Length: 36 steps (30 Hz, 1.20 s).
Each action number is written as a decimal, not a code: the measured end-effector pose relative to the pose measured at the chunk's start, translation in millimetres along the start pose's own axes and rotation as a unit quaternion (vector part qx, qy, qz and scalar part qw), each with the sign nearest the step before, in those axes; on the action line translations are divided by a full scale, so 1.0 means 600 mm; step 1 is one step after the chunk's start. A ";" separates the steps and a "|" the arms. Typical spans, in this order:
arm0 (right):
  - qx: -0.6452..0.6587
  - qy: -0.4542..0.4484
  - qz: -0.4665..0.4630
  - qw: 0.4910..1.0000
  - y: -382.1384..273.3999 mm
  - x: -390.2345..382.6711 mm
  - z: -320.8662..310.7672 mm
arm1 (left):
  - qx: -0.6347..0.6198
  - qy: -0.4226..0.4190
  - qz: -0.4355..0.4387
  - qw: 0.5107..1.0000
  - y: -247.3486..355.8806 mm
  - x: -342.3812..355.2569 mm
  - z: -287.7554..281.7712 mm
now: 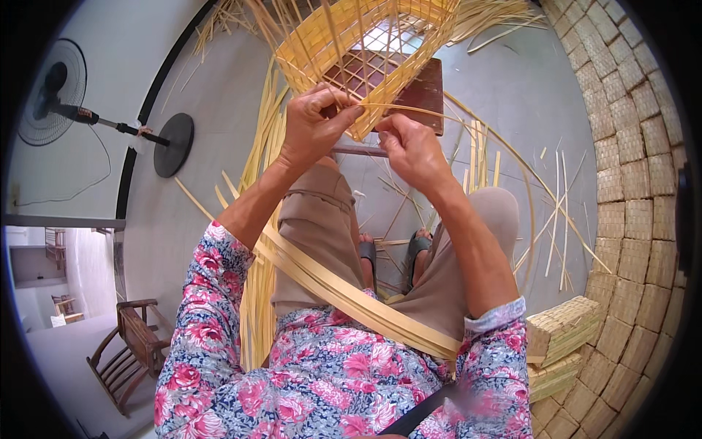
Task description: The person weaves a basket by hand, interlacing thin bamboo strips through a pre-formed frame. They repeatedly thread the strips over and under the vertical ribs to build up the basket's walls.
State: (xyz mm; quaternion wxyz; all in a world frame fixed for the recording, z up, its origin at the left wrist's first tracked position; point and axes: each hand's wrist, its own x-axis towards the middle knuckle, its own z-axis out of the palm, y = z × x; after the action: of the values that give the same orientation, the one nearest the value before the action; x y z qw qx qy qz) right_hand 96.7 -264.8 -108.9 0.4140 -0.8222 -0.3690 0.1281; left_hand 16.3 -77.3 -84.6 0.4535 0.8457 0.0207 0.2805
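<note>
A half-woven yellow bamboo basket (314,51), with upright strips standing loose around it, rests on a dark red wooden stool (431,95) in front of my knees. My left hand (318,124) is closed at the basket's near corner, thumb and fingers pinching a thin bamboo strip (424,110) against the weave. That strip runs off to the right, over the knuckles of my right hand (415,150). Beside the same corner, the right fingers are curled into a pinch; what lies between them is hidden. A bundle of flat bamboo strips (351,296) lies across my lap.
Long bamboo strips (256,314) hang at my left leg, with more scattered on the grey floor (504,234). Woven blocks are stacked as a wall (625,175) on the right. A standing fan (55,91) and a wooden chair (135,351) are on the left.
</note>
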 end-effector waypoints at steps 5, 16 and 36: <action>0.673 0.130 0.162 0.710 0.077 0.061 -0.002 | 0.042 0.000 -0.006 0.999 0.010 0.002 -0.014; 0.846 -0.112 0.034 0.520 0.092 0.122 -0.044 | -0.036 0.024 0.011 0.999 0.002 -0.010 -0.008; 0.429 0.147 -0.043 0.890 -0.055 0.089 -0.083 | -0.059 0.049 -0.004 0.997 -0.007 -0.014 -0.003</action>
State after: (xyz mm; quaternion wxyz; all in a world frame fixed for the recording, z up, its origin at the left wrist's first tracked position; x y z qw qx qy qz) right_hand 143.0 -243.1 -47.1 0.7812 -0.5569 -0.2482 0.1338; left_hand 9.1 -75.8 -91.2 0.5021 0.8025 0.0299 0.3209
